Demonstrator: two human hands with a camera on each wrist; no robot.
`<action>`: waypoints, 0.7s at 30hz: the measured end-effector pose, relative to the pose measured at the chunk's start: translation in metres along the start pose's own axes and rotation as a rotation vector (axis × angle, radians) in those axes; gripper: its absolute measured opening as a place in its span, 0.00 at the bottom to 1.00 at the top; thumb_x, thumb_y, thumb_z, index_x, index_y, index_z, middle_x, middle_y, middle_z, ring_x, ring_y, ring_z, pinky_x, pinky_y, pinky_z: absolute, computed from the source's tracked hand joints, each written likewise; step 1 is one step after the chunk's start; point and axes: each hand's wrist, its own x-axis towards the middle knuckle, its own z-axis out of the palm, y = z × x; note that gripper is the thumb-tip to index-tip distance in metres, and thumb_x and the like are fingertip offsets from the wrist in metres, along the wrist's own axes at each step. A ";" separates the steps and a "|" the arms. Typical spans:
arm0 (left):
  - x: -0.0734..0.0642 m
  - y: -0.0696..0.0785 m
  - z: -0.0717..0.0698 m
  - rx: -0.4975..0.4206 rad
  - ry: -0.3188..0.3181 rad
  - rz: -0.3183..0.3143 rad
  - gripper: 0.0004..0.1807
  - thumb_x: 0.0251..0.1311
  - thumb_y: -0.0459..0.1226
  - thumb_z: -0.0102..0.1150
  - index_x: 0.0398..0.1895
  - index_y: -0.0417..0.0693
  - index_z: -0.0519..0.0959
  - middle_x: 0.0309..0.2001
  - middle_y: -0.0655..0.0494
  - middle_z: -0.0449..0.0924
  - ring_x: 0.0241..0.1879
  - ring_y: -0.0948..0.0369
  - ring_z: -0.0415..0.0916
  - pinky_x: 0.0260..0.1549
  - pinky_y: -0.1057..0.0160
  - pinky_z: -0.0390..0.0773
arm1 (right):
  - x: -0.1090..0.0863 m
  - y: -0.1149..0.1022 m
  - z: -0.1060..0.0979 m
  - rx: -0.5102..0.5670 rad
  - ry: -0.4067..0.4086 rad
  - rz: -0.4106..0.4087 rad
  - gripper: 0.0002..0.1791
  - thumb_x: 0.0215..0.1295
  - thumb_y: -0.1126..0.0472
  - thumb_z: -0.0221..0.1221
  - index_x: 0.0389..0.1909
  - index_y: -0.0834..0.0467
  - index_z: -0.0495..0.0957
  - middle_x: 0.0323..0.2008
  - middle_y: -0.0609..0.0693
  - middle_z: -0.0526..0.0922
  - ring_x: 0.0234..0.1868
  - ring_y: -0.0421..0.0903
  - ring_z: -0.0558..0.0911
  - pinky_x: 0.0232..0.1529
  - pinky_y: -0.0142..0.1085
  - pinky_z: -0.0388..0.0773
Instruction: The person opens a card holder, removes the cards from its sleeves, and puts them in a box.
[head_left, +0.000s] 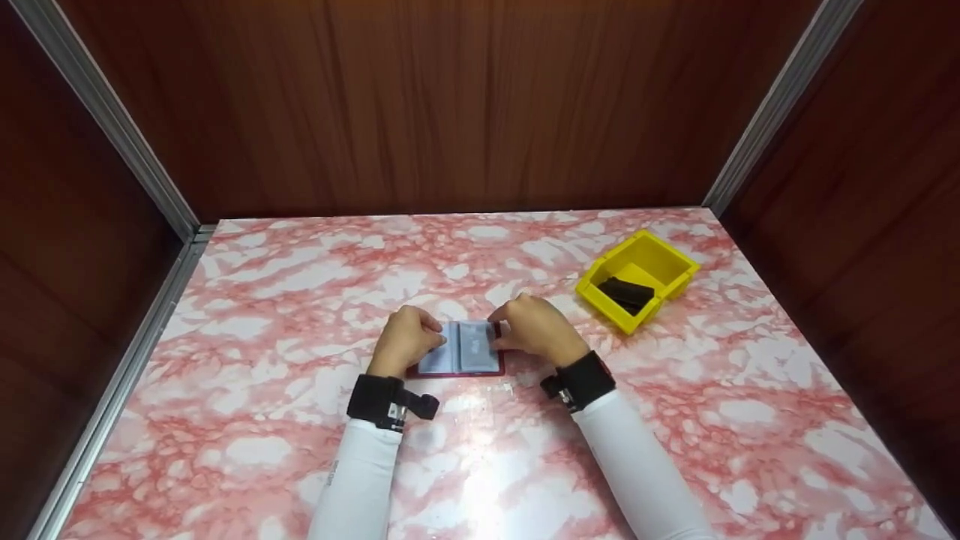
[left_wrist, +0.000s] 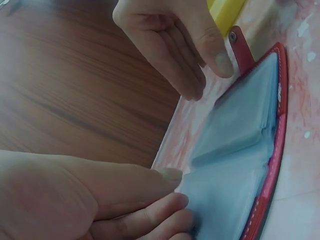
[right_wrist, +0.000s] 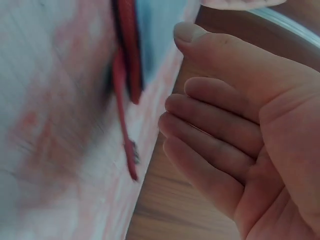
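Note:
An unfolded red card holder [head_left: 480,369] with stitched edges and clear plastic sleeves lies on the table, its sleeves facing up. My left hand [head_left: 409,341] is over its left side; in the left wrist view the fingers [left_wrist: 165,212] are beside the lower sleeves, and whether they touch is hard to tell. At the right edge, my right hand [head_left: 536,330] hovers with thumb and fingers apart, holding nothing. A red strap [right_wrist: 124,120] with a metal snap sticks out from the holder near that hand.
To the right stands a yellow bin [head_left: 634,324] with dark objects [head_left: 628,294] inside. Brown wood-look panels [head_left: 450,112] enclose the back and sides of the pink-and-white marbled table [head_left: 300,300].

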 end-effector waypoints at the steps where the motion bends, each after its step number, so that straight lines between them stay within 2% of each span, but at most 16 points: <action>1: -0.001 0.000 0.000 0.010 0.004 -0.003 0.04 0.57 0.31 0.74 0.36 0.43 0.90 0.31 0.51 0.89 0.31 0.60 0.81 0.34 0.64 0.79 | 0.000 0.000 0.002 -0.006 -0.002 -0.015 0.18 0.61 0.52 0.80 0.49 0.56 0.93 0.42 0.52 0.94 0.38 0.49 0.86 0.48 0.47 0.89; 5: 0.000 0.000 0.002 0.038 0.010 -0.017 0.05 0.55 0.31 0.75 0.35 0.43 0.90 0.32 0.50 0.90 0.31 0.59 0.81 0.35 0.62 0.80 | 0.002 0.000 0.007 -0.010 -0.002 -0.077 0.13 0.60 0.54 0.81 0.41 0.55 0.93 0.35 0.49 0.93 0.32 0.44 0.80 0.42 0.45 0.87; 6: -0.003 0.004 0.000 0.041 0.003 -0.041 0.06 0.56 0.31 0.75 0.37 0.42 0.90 0.34 0.49 0.91 0.33 0.59 0.82 0.37 0.62 0.81 | 0.002 0.000 0.007 -0.008 -0.003 -0.089 0.12 0.60 0.54 0.80 0.40 0.55 0.93 0.35 0.49 0.93 0.31 0.43 0.79 0.41 0.44 0.86; 11: -0.003 0.004 0.001 0.044 -0.011 -0.057 0.07 0.57 0.32 0.77 0.38 0.42 0.89 0.37 0.48 0.92 0.35 0.60 0.80 0.39 0.62 0.81 | 0.002 0.000 0.009 0.003 -0.007 -0.108 0.11 0.60 0.54 0.80 0.38 0.55 0.93 0.34 0.49 0.93 0.29 0.41 0.78 0.39 0.42 0.86; 15: -0.004 0.005 0.000 0.049 -0.009 -0.071 0.08 0.56 0.33 0.77 0.38 0.42 0.89 0.37 0.48 0.92 0.35 0.59 0.79 0.40 0.61 0.81 | 0.001 -0.002 0.009 -0.015 0.002 -0.111 0.11 0.59 0.54 0.81 0.39 0.54 0.93 0.36 0.48 0.93 0.31 0.42 0.81 0.42 0.44 0.88; 21: -0.005 0.005 0.000 0.045 -0.021 -0.095 0.09 0.57 0.34 0.78 0.38 0.43 0.88 0.43 0.47 0.91 0.39 0.57 0.79 0.44 0.57 0.83 | -0.001 -0.006 0.009 -0.005 -0.016 -0.078 0.14 0.62 0.55 0.79 0.47 0.55 0.94 0.44 0.50 0.95 0.39 0.45 0.88 0.50 0.46 0.91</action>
